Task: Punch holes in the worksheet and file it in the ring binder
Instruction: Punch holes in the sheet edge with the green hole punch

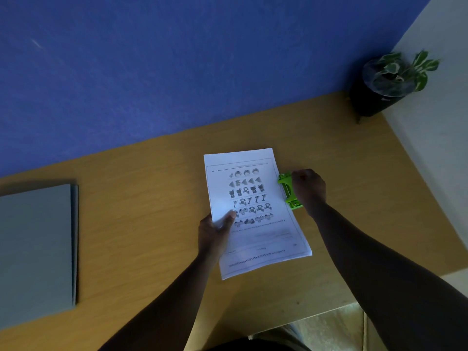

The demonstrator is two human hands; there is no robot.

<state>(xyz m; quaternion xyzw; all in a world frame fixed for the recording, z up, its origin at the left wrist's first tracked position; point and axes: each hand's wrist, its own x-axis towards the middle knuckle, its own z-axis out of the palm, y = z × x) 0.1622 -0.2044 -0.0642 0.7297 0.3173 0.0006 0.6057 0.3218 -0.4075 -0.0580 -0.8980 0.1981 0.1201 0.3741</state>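
The fingers of the left hand (215,234) pinch the left edge of the worksheet (255,211), with the thumb lying on top of the printed side and the other fingers hidden under the paper. The right hand (309,191) is curled closed over the green hole punch (288,191), covering most of its right side, so only the left part of the punch shows. The right edge of the worksheet meets the punch; whether the paper sits inside the slot cannot be told. The worksheet lies near the middle of the wooden desk (141,211), turned slightly, its rows of small pictures facing up and its heading towards the near edge. The ring binder (38,252), grey and closed, lies flat at the far left of the desk, well apart from the paper. A potted plant (387,82) in a dark pot stands in the far right corner, against the blue wall (177,59).
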